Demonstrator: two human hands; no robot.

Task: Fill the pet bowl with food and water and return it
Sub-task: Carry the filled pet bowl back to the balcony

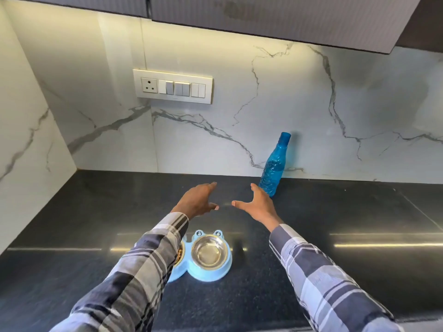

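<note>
A light blue double pet bowl [211, 275] sits on the black counter [335, 212] near its front. Its right steel dish [209, 250] looks shiny, with no kibble in it. The left dish [180, 254] holds brown kibble and is mostly hidden by my left sleeve. A blue plastic bottle [275, 164] with a blue cap stands upright by the marble wall. My left hand [197, 200] and my right hand [257, 203] are stretched out above the counter beyond the bowl, fingers apart, holding nothing. My right hand's fingertips are just left of the bottle's base, apart from it.
A marble backsplash runs behind the counter, with a switch panel [173, 86] on it. A side wall closes the left corner. Dark overhead cabinets [275, 15] hang above.
</note>
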